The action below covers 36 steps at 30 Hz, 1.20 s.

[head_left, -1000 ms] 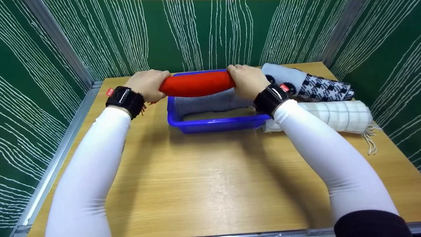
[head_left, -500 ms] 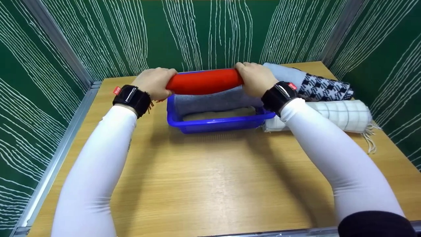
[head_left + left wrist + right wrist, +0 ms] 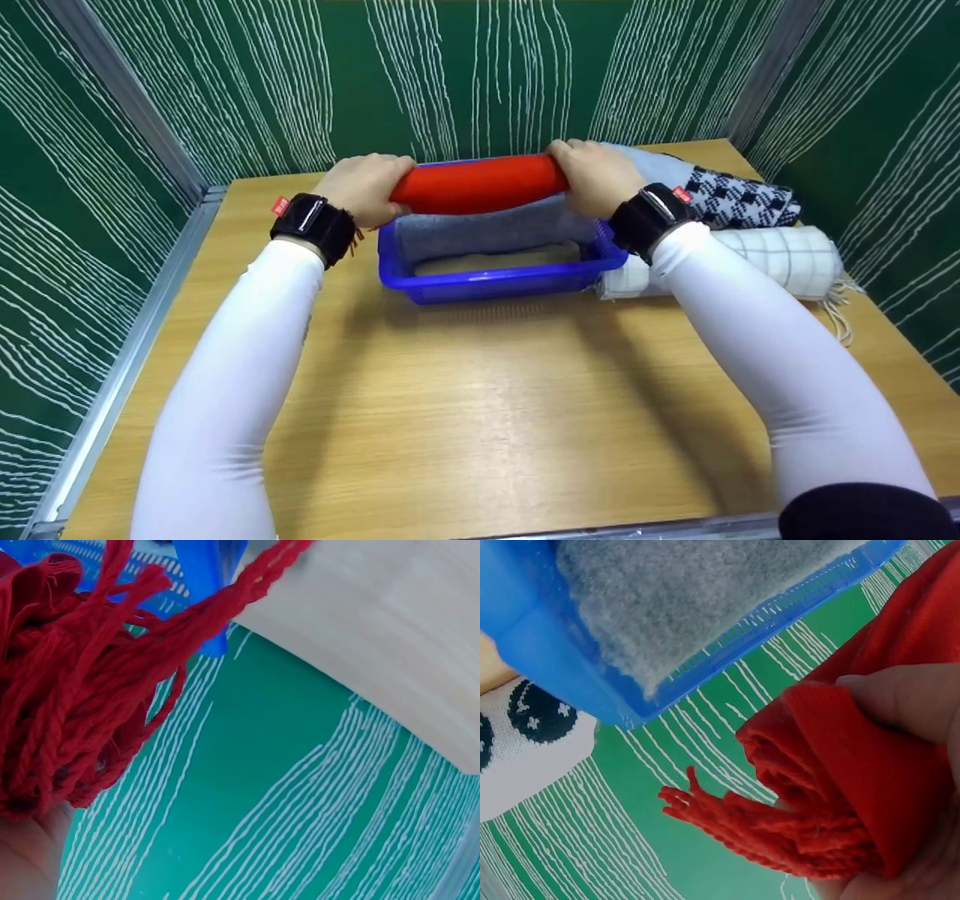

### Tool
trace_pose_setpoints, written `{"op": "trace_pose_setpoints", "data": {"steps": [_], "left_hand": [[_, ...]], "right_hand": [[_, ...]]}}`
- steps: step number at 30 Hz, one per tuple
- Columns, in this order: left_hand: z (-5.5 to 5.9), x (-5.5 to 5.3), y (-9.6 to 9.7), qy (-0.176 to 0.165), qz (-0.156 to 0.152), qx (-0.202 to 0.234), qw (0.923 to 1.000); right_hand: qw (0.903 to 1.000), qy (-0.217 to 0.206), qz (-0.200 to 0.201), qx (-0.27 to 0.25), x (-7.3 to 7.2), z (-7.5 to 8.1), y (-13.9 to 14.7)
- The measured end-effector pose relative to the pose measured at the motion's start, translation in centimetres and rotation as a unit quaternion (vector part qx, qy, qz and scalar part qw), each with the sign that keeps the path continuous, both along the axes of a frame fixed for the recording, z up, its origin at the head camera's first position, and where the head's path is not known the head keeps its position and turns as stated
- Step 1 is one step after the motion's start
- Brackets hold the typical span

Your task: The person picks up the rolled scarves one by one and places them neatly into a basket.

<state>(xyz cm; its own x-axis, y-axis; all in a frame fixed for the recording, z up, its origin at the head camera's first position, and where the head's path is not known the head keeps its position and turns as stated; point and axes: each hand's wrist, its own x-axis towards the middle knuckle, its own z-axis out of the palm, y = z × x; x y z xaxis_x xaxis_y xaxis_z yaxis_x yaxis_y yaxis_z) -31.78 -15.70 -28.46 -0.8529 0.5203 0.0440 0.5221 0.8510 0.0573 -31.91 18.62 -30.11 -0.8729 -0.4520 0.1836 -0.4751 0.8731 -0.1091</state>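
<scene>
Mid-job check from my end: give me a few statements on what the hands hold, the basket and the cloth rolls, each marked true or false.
1. The left hand and the right hand both grip the red roll. True.
2. The white checked roll lies on the table, to the right of the blue basket. True.
3. The red roll rests on the table. False: both hands hold it up, and in the head view it overlaps the basket's far side.
4. The blue basket is empty. False: grey cloth lies in it.
5. Red fringe shows in both wrist views. True.
</scene>
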Motion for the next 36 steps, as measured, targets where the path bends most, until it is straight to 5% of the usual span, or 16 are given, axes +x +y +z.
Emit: {"op": "trace_pose_setpoints", "data": {"steps": [19, 36], "left_hand": [[-0.6, -0.6, 1.2, 0.005, -0.006, 0.003, 1.0], [-1.1, -2.4, 2.0, -0.003, 0.002, 0.005, 1.0]], "right_hand": [[0.9997, -0.001, -0.023, -0.005, -0.1, 0.0, 1.0], [0.9993, -0.005, -0.035, 0.012, -1.6, 0.2, 1.5]]}}
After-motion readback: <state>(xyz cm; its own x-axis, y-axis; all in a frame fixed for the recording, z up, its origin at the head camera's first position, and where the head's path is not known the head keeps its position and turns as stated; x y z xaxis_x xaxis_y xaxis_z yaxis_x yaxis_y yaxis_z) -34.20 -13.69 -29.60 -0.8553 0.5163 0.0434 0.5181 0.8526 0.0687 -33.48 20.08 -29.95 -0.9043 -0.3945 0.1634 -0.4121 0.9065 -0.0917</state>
